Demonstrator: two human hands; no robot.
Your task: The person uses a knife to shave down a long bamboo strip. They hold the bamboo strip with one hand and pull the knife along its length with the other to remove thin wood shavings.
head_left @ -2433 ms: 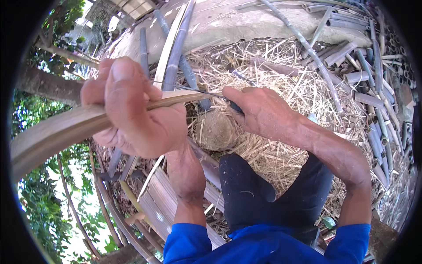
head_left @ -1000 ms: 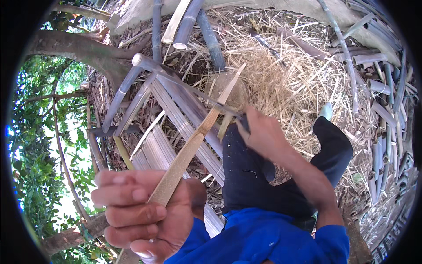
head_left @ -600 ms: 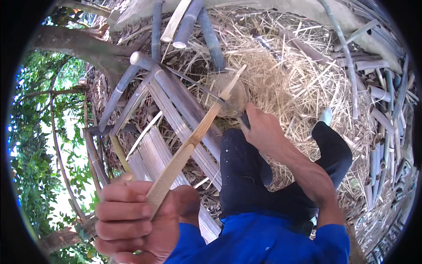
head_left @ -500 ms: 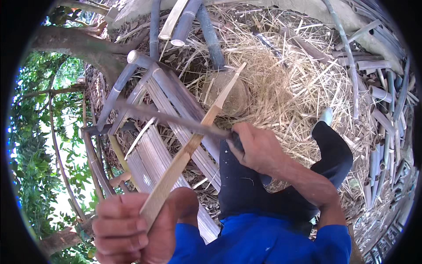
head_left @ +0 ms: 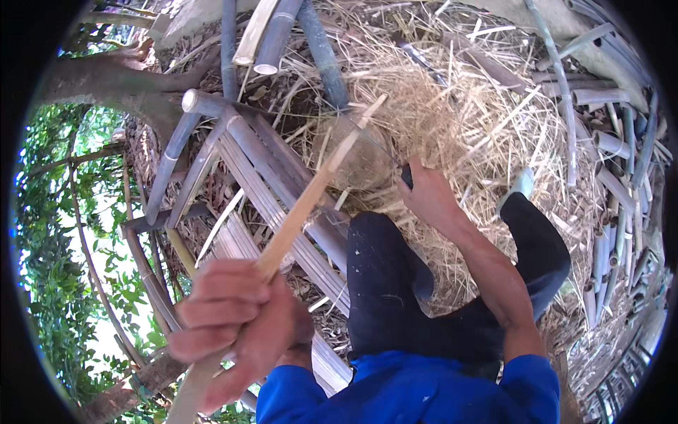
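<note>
In my left hand (head_left: pixel 244 314), at the lower left, a long pale bamboo strip (head_left: pixel 300 215) is gripped with the fingers curled over it. It slants up and away to a narrow far tip, while its near end comes out below the hand. My right hand (head_left: pixel 436 198) is closed around the dark handle of a long knife (head_left: pixel 407 175). The thin, blurred blade points up and left, near the far part of the strip; whether they touch I cannot tell. Under them is a round block (head_left: pixel 367 161), standing among the shavings.
A frame of bamboo poles and slats (head_left: pixel 265 187) stands left of my legs. Pale shavings (head_left: pixel 466 141) cover the ground ahead. Cut bamboo lengths (head_left: pixel 611 145) are piled at the right, and several poles (head_left: pixel 272 46) lean in from the top. Green leaves fill the left side.
My left hand has moved up and right along the strip, whose near end now extends below it. My right hand has shifted up and right, and the blade has swung away from the strip's middle.
</note>
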